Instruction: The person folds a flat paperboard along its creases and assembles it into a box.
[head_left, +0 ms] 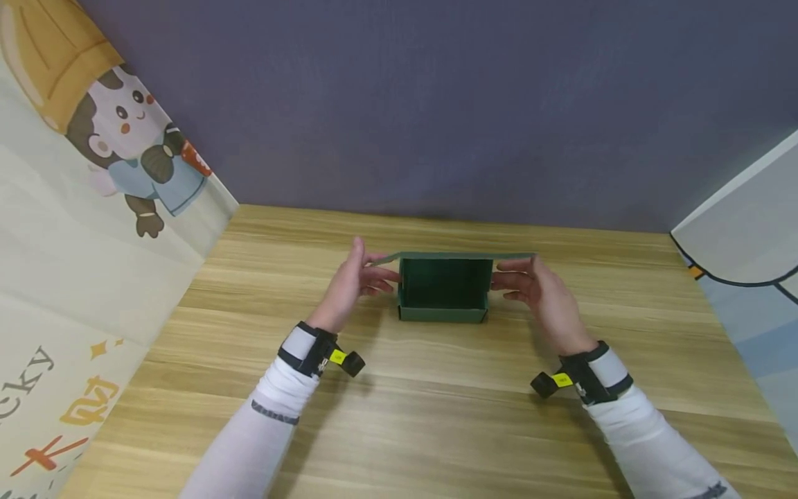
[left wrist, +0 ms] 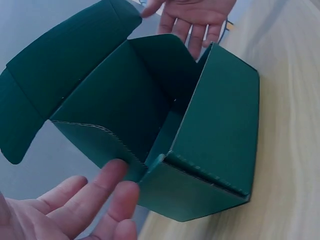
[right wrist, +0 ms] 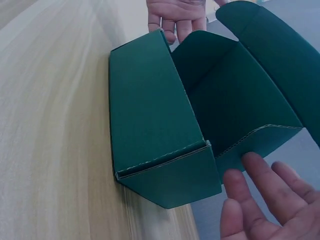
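Note:
A green cardboard box [head_left: 442, 315] stands on the table with its interior facing me. Its lid [left wrist: 70, 57] is raised along the back edge, and a tab [left wrist: 17, 125] sticks out at the lid's end. My left hand [head_left: 339, 291] is at the box's left side, fingers extended and fingertips right at the side panel [left wrist: 95, 140], thumb pointing up. At the opposite side is my right hand [head_left: 555, 298], its fingertips close against the right side panel [right wrist: 265, 142]. Dark shade fills the inside of the box [head_left: 445, 283].
The wood-grain table [head_left: 436, 416] meets a dark blue-grey wall [head_left: 467, 104] behind the box. A cartoon-printed sheet [head_left: 37, 229] borders it on the left, another printed sheet [head_left: 748, 208] on the right. Each wrist wears a strapped camera, the left camera [head_left: 353, 364] hanging inward.

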`<state>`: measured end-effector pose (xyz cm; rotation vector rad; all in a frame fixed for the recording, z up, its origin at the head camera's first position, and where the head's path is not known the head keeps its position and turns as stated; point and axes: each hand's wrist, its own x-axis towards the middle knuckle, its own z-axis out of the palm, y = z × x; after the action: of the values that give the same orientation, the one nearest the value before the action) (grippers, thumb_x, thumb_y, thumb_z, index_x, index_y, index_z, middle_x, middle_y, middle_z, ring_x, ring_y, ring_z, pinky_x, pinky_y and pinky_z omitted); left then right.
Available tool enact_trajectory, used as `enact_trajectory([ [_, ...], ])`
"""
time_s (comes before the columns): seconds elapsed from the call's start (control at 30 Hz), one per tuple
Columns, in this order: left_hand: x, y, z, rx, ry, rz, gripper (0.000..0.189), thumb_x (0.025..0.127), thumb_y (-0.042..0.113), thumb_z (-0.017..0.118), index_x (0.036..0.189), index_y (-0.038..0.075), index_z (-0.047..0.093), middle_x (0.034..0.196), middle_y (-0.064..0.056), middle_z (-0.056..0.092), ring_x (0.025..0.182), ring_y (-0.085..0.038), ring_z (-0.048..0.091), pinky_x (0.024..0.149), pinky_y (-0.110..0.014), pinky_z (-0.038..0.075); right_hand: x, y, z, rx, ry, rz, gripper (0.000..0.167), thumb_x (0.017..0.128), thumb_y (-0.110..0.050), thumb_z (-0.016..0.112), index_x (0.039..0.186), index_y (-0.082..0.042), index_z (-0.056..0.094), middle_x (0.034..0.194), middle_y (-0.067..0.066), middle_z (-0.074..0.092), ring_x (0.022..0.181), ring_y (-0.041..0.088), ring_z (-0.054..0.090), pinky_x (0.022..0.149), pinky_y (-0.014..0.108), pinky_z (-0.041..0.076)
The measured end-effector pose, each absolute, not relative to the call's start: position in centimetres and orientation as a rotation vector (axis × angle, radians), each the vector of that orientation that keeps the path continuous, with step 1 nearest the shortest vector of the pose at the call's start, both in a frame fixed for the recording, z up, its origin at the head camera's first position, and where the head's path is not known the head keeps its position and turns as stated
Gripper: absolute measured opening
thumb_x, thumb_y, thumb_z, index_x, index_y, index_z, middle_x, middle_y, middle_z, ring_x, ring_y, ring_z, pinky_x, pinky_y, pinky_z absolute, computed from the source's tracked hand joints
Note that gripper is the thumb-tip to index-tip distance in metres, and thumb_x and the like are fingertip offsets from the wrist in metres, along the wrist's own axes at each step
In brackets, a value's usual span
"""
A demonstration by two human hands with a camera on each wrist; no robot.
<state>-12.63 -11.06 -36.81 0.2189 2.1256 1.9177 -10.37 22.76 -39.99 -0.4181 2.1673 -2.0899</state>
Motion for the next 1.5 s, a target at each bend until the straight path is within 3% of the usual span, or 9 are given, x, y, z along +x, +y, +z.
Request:
enact_trajectory([
  [0.2,-12.8,-10.9,-36.3,0.203,2.175,1.831,0.085,0.093,0.074,0.017,0.133,0.008,0.051,0.111,-0.016,0.071,0.100,-0.045,0.063,0.086,-0.048,0.047,-10.4,23.2,-39.5,-0.441,2.035,-2.129,0.072,0.103,-0.051,0.006,0.137,-0.002,0.047,0.122,0.017,0.066,0.117,0.028,0.061,0.095,0.037,0.046],
  [0.33,-12.8,-10.8,-36.1,0.186,2.204,1.761,0.084,0.090,0.076,0.027,0.132,0.008,0.054,0.108,-0.013,0.072,0.098,-0.046,0.063,0.083,-0.047,0.048,-10.4,23.4,-39.0,-0.412,2.100,-2.031,0.075,0.102,-0.053,0.007,0.136,0.001,0.047,0.133,0.008,0.060,0.116,0.029,0.061,0.099,0.040,0.043],
  [0.43,-12.7,-10.8,-35.9,0.161,2.219,1.726,0.081,0.089,0.075,0.035,0.132,0.009,0.055,0.120,-0.008,0.067,0.099,-0.045,0.063,0.087,-0.050,0.047,-10.5,23.3,-38.5,-0.372,2.142,-1.937,0.078,0.102,-0.055,0.009,0.135,0.004,0.047,0.136,0.002,0.054,0.114,0.030,0.062,0.103,0.047,0.039],
  [0.63,-12.5,-10.6,-35.7,0.125,2.256,1.645,0.066,0.088,0.066,0.052,0.126,0.012,0.060,0.129,-0.003,0.059,0.101,-0.041,0.063,0.090,-0.054,0.046,-10.5,23.4,-37.7,-0.284,2.170,-1.790,0.073,0.101,-0.057,0.024,0.134,0.003,0.051,0.135,0.010,0.057,0.118,0.011,0.056,0.104,0.059,0.036],
  [0.8,-12.4,-10.4,-35.5,0.124,2.267,1.586,0.054,0.086,0.058,0.063,0.121,0.017,0.061,0.119,-0.001,0.062,0.105,-0.033,0.063,0.084,-0.047,0.049,-10.4,23.4,-37.4,-0.239,2.215,-1.700,0.066,0.100,-0.056,0.035,0.135,-0.003,0.053,0.142,0.012,0.051,0.119,0.003,0.052,0.105,0.054,0.040],
  [1.0,-12.3,-10.4,-35.6,0.150,2.239,1.591,0.051,0.087,0.052,0.065,0.123,0.017,0.060,0.118,-0.002,0.063,0.099,-0.019,0.061,0.087,-0.051,0.050,-10.2,23.2,-37.3,-0.208,2.249,-1.647,0.062,0.098,-0.054,0.043,0.136,-0.006,0.053,0.141,0.012,0.051,0.123,0.014,0.052,0.104,0.050,0.043],
  [1.13,-12.3,-10.4,-35.8,0.147,2.207,1.609,0.051,0.087,0.049,0.067,0.125,0.015,0.058,0.115,-0.007,0.065,0.099,-0.020,0.061,0.092,-0.057,0.048,-10.1,23.2,-37.2,-0.213,2.267,-1.617,0.058,0.097,-0.050,0.049,0.137,-0.008,0.053,0.146,0.010,0.045,0.136,0.026,0.039,0.109,0.055,0.036],
  [1.27,-12.2,-10.4,-35.9,0.155,2.209,1.595,0.054,0.087,0.048,0.068,0.128,0.015,0.056,0.114,-0.007,0.066,0.101,-0.021,0.063,0.090,-0.057,0.049,-10.1,23.2,-37.2,-0.226,2.302,-1.555,0.053,0.096,-0.049,0.052,0.134,-0.011,0.055,0.142,0.008,0.049,0.136,0.028,0.039,0.111,0.055,0.029],
  [1.5,-12.1,-10.4,-36.2,0.206,2.273,1.556,0.056,0.086,0.046,0.070,0.130,0.014,0.056,0.117,-0.006,0.063,0.105,-0.022,0.060,0.084,-0.046,0.052,-10.0,23.1,-37.2,-0.236,2.330,-1.489,0.052,0.095,-0.048,0.056,0.134,-0.014,0.055,0.138,0.006,0.054,0.129,0.024,0.047,0.106,0.040,0.039],
])
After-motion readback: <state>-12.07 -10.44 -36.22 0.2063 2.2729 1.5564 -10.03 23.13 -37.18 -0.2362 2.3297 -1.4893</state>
